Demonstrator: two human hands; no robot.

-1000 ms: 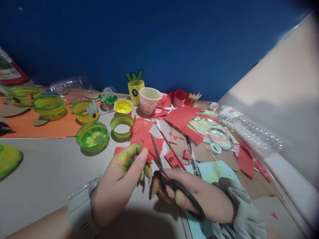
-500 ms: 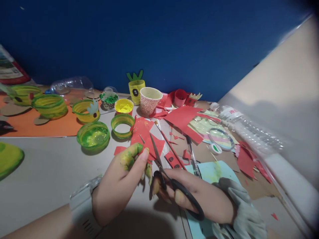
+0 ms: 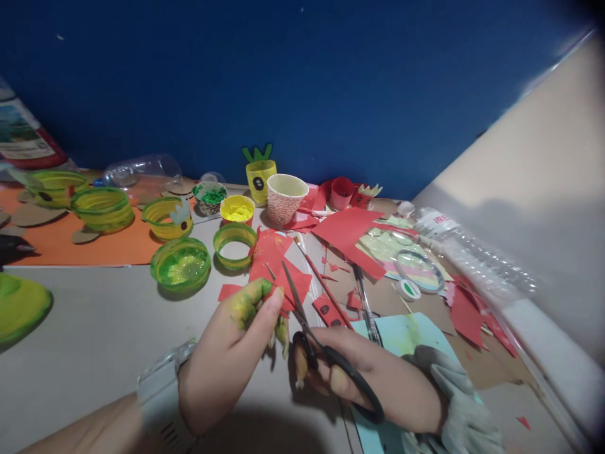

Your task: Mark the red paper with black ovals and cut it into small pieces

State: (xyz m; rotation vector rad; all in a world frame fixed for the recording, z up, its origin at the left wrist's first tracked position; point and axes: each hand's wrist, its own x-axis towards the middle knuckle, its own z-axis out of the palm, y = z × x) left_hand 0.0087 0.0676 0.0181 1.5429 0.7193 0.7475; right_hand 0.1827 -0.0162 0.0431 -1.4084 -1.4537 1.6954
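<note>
My left hand [image 3: 243, 337], its fingers stained green and yellow, pinches a small piece of red paper between thumb and forefinger. Black-handled scissors [image 3: 352, 372] are in my right hand [image 3: 373, 366], with the fingers through the loops. Their blades are parted and point up and left, close beside my left fingertips. Behind the blades a larger red paper [image 3: 271, 249] lies on the table. How much of the small piece sits between the blades is hard to tell.
Green-and-yellow painted rings and a bowl [image 3: 180, 265] stand at the left. Behind are paint cups [image 3: 237, 209], a patterned cup [image 3: 283, 198] and a yellow pineapple-like cup [image 3: 261, 180]. Red scraps, a brush [image 3: 321, 277], a pen and plastic bottles [image 3: 472, 252] lie at the right.
The view has shifted slightly, so the table items sit a little lower in the picture. Both hands keep nearly the same pose, with the scissors still parted.
</note>
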